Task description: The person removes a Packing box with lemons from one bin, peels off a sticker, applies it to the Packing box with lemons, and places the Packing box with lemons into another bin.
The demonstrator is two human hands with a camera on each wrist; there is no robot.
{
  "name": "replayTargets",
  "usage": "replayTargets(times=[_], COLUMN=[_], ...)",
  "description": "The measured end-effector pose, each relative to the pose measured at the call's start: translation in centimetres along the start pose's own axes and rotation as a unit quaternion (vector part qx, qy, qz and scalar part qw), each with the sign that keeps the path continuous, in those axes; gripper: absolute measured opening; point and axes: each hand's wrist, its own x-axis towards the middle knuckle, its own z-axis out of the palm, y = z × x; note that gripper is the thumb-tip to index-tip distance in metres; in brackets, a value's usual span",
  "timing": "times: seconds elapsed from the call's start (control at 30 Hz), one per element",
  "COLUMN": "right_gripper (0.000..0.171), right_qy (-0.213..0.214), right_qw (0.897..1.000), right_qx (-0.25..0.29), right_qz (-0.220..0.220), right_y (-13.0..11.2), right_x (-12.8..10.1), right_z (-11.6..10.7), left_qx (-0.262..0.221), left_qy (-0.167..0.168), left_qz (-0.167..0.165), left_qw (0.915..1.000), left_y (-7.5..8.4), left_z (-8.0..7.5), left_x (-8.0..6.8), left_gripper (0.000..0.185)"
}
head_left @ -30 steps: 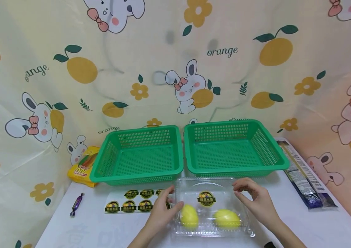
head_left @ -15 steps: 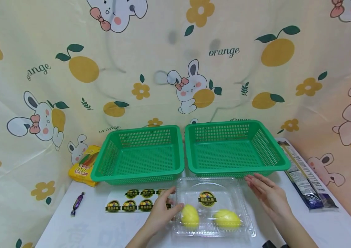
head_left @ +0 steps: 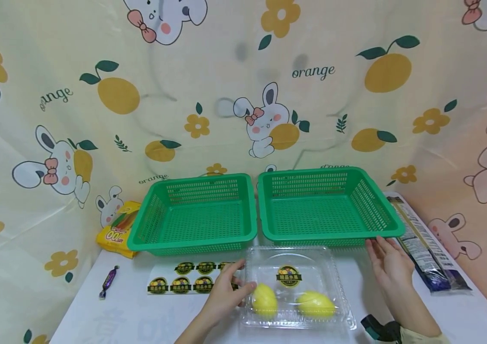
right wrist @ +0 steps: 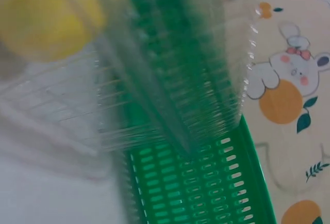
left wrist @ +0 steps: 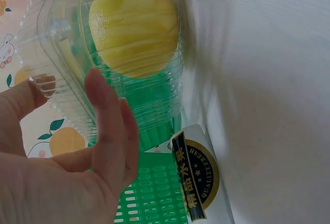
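A clear plastic clamshell box (head_left: 295,313) lies closed on the table, a round black-and-gold sticker (head_left: 288,276) on its lid. Inside are two yellow lemon-like fruits, one at the left (head_left: 265,300) and one at the right (head_left: 316,304). My left hand (head_left: 224,291) holds the box's left side, thumb and fingers spread along its edge; the left wrist view shows the fingertips (left wrist: 98,87) against the plastic. My right hand (head_left: 391,270) is away from the box, fingers extended at the front right corner of the right green basket (head_left: 333,237). The right wrist view shows no hand.
A second green basket (head_left: 191,248) stands at the left. Partly under my left hand is a sticker sheet (head_left: 191,274). A yellow packet (head_left: 118,234), a purple wrapped candy (head_left: 108,282) and a long plastic packet (head_left: 428,253) lie at the sides. A patterned cloth hangs behind.
My right hand has left the box's right side and moved right to the right basket's front corner, its fingers straightening. My left hand and the box have stayed in place.
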Motion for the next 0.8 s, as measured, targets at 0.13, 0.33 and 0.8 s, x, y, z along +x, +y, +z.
replayTargets(times=[0.13,0.33,0.8], right_gripper=[0.028,0.034,0.036], right_qy=[0.014,0.037,0.038], right_qw=[1.0,0.999,0.999], right_qx=[0.02,0.012,0.015], right_qz=[0.004,-0.024,-0.025], right_y=[-0.1,0.2,0.2], right_x=[0.5,1.0,1.1], right_z=[0.1,0.1,0.2], left_qx=[-0.002,0.013,-0.068], left_qy=[0.0,0.0,0.017], left_qz=[0.002,-0.003,0.047], left_qw=[1.0,0.9999,0.9965], left_y=[-0.1,-0.3,-1.3], left_z=[0.1,0.1,0.7], left_x=[0.0,0.0,-0.2], left_gripper=[0.071,0.074,0.079])
